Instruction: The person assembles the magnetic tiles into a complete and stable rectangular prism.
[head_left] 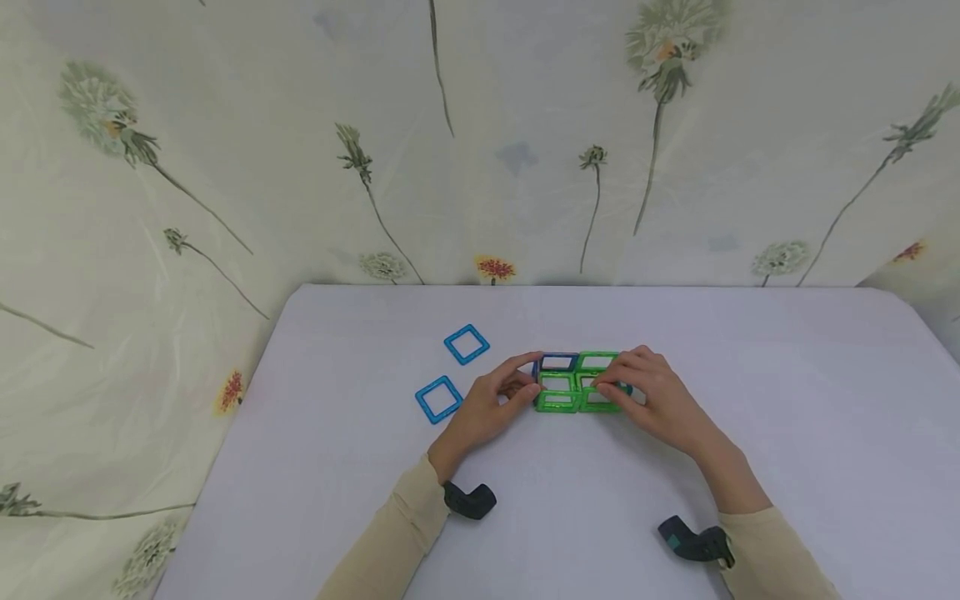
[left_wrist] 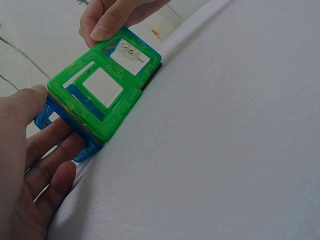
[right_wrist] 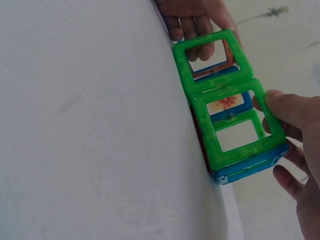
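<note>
A small box-like block of see-through magnetic tiles [head_left: 578, 402] stands on the white table, two square tiles long. Its front shows two green square tiles [right_wrist: 221, 89] side by side, with blue tiles at the ends and a dark blue one at the back left. My left hand [head_left: 483, 407] holds the left end, thumb at the front upper corner and fingers spread against the blue end tile [left_wrist: 75, 125]. At the other end, my right hand [head_left: 663, 408] pinches the upper edge of the right front green tile between thumb and fingers. Part of the block's inside is hidden.
Two loose blue square tiles lie flat left of the block: one farther back [head_left: 476, 353], one nearer [head_left: 425, 408] beside my left hand. A dandelion-patterned cloth [head_left: 517, 200] hangs behind the table [head_left: 570, 517]. Black wrist cameras [head_left: 471, 502] jut from both sleeves.
</note>
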